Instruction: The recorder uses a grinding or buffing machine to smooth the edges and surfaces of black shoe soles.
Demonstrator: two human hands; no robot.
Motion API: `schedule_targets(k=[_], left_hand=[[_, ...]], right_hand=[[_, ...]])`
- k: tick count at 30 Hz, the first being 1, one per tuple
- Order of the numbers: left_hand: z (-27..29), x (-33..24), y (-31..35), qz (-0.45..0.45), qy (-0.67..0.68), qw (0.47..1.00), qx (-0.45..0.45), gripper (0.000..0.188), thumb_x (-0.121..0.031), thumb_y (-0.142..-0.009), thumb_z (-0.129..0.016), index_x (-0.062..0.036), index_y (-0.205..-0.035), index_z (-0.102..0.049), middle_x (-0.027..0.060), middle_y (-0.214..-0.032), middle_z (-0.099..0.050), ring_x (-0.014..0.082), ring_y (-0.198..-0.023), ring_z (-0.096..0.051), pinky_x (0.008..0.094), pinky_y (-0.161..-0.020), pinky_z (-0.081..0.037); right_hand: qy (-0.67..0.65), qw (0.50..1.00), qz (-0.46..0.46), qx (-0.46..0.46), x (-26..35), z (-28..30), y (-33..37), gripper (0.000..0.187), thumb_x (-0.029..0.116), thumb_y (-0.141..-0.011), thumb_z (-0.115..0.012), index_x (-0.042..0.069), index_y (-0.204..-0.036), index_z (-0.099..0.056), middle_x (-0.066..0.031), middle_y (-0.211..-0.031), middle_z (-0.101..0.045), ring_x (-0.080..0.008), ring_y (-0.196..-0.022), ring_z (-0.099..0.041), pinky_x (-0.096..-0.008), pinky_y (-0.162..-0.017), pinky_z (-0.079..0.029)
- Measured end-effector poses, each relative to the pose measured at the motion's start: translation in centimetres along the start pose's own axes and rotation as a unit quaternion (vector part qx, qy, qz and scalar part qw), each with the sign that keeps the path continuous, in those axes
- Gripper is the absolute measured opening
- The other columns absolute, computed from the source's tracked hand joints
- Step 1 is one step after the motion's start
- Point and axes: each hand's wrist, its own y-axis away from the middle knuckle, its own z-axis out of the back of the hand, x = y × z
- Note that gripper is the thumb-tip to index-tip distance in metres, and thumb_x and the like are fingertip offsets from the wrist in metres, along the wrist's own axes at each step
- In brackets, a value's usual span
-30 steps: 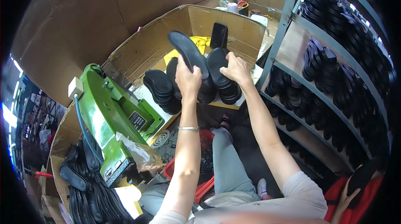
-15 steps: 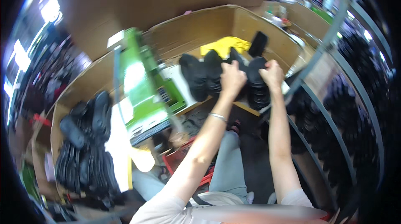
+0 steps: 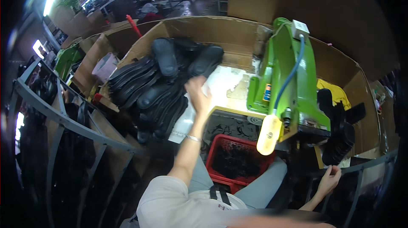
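Note:
My left hand (image 3: 198, 95) reaches to the near edge of a big heap of black shoe soles (image 3: 165, 64) on the left. It is slightly blurred, with the thumb apart from the fingers and nothing visible in it. More black soles (image 3: 340, 141) are stacked at the right, beyond a green machine (image 3: 293, 79). Just below that stack is my right hand (image 3: 330, 179), its fingers loosely bent and nothing visible between them. Whether its fingertips touch the lowest sole I cannot tell.
A pale worktop (image 3: 225, 84) lies between the heap and the machine. From the machine hang a blue cable (image 3: 293, 72) and a yellowish oval piece (image 3: 269, 135). A red basket (image 3: 212, 164) with black scraps stands between my knees. Cardboard walls (image 3: 199, 28) and grey metal racks (image 3: 76, 121) surround me.
My view has turned left. Both hands were at the right-hand soles; my left hand has moved across to the left heap, and my right has drawn back below the right stack.

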Motion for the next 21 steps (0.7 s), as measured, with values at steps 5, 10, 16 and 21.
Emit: schedule_targets(k=[5,10,16,21], left_hand=[[2.0,8.0,-9.6,0.121,-0.308,0.943,0.028,0.065,-0.033,-0.074,-0.073,-0.0048,-0.126,-0.048,0.0217,-0.128,-0.042,0.0375,-0.11,-0.044,0.0467,-0.093,-0.035],[5.0,7.3,-7.6,0.092,-0.159,0.982,-0.052,0.047,-0.028,-0.073,-0.074,-0.0067,-0.113,-0.062,0.0152,-0.121,-0.051,0.0341,-0.106,-0.049,0.0432,-0.091,-0.038],[16.0,-0.8,4.8,0.103,0.236,0.956,0.139,0.033,-0.001,-0.064,-0.073,0.0035,-0.096,-0.068,0.0144,-0.105,-0.062,0.0233,-0.099,-0.059,0.0333,-0.087,-0.047],[13.9,-6.7,10.8,0.03,0.478,0.777,0.409,0.022,-0.005,-0.062,-0.079,-0.0039,-0.082,-0.069,0.0093,-0.097,-0.065,0.0226,-0.096,-0.059,0.0339,-0.086,-0.045]], right_hand=[[-0.069,0.989,0.069,0.108,3.5,-5.3,4.8,0.012,0.008,-0.083,-0.063,0.0,-0.091,-0.058,-0.0075,-0.081,-0.057,-0.0168,-0.064,-0.052,-0.0287,-0.056,-0.04],[-0.186,0.95,0.028,0.249,8.3,-9.5,9.3,0.015,0.004,-0.078,-0.066,0.0,-0.09,-0.059,-0.0087,-0.077,-0.059,-0.0162,-0.057,-0.05,-0.0284,-0.055,-0.041],[-0.443,0.725,-0.186,0.493,12.1,-10.9,15.6,0.021,0.018,-0.092,-0.057,0.0,-0.102,-0.057,-0.0094,-0.078,-0.063,-0.0083,-0.05,-0.051,-0.0204,-0.043,-0.043],[-0.571,0.495,-0.487,0.438,9.7,-10.2,16.1,0.075,0.066,-0.087,-0.039,-0.002,-0.117,-0.051,-0.0157,-0.087,-0.067,-0.0235,-0.063,-0.068,-0.0282,-0.036,-0.049]])
